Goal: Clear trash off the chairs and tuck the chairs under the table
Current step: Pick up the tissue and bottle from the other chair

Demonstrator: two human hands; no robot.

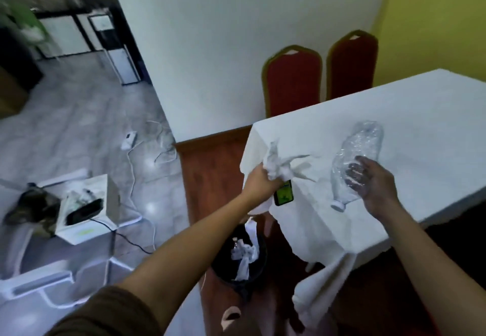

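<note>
Your way down to the black bin [238,259] on the floor is open from above, though crumpled paper [243,254] already lies inside it. The hanging tablecloth [315,233] crowds the bin's right side, and a phone [283,193] sits at the table [434,114] corner just above. To your left, the white box [86,209] and loose cables [134,177] clutter the floor. The far tabletop is bare, with two red chairs [293,80] standing close behind it against the wall

Readable text: none
Phone [283,194] screen: green, marks too blurred to read
Box [86,210] side: label unreadable
</note>
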